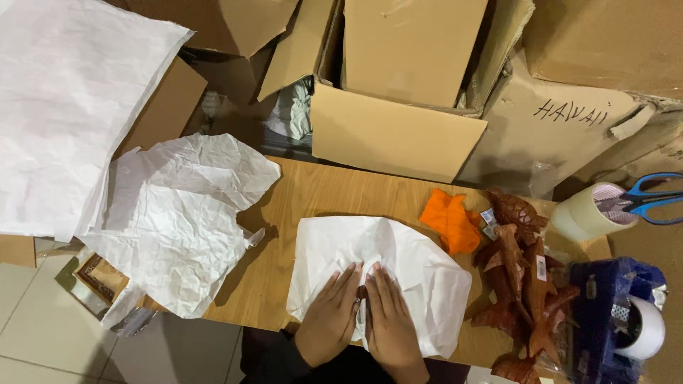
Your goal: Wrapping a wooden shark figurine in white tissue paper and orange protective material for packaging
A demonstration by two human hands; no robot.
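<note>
A sheet of white wrapping paper [420, 267] lies bunched on the wooden table [320, 192], folded over something hidden inside. My left hand [329, 316] and my right hand [390, 323] press flat on its near part, side by side, fingers pointing away from me. A small dark bit shows between the two hands. What the paper covers cannot be seen.
Crumpled white paper [181, 213] hangs over the table's left edge. An orange cloth [449, 220] and several brown carved wooden figures [519, 284] lie to the right. Tape roll [589, 210], blue-handled scissors [658, 199], blue tape dispenser [612, 313]. Open cardboard boxes [398, 135] stand behind.
</note>
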